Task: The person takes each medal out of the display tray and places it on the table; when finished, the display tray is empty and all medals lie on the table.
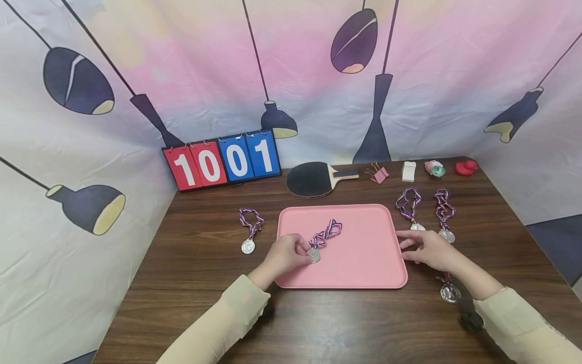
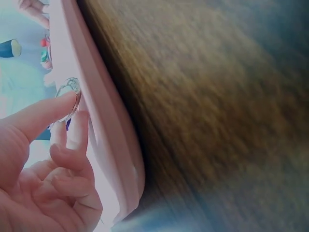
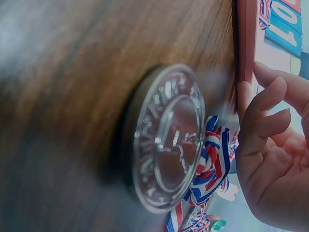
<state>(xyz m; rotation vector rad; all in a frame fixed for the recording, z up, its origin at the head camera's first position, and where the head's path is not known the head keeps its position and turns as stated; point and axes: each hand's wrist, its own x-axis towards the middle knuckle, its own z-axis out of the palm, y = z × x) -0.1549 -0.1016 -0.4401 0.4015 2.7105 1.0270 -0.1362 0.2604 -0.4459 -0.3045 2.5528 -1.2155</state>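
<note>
My left hand (image 1: 288, 255) pinches a silver medal (image 1: 313, 255) between thumb and fingers over the left part of the pink tray (image 1: 359, 253). The medal's striped ribbon (image 1: 325, 235) trails back across the tray. At the tray's right edge is my right hand (image 1: 427, 250); in the right wrist view its thumb lies on the rim and a finger against the outer wall, other fingers curled. Close to that hand lie two medals with ribbons, behind it and beside it. Another medal (image 3: 169, 140) lies in front, its ribbon partly hidden by the right forearm.
Left of the tray lies another medal (image 1: 248, 245). Along the back stand or lie a flip scoreboard (image 1: 223, 162), a table tennis paddle (image 1: 311, 179), a pink binder clip (image 1: 378, 174), a white block (image 1: 408, 171), a small figurine (image 1: 435, 168) and a red rubber duck (image 1: 466, 167).
</note>
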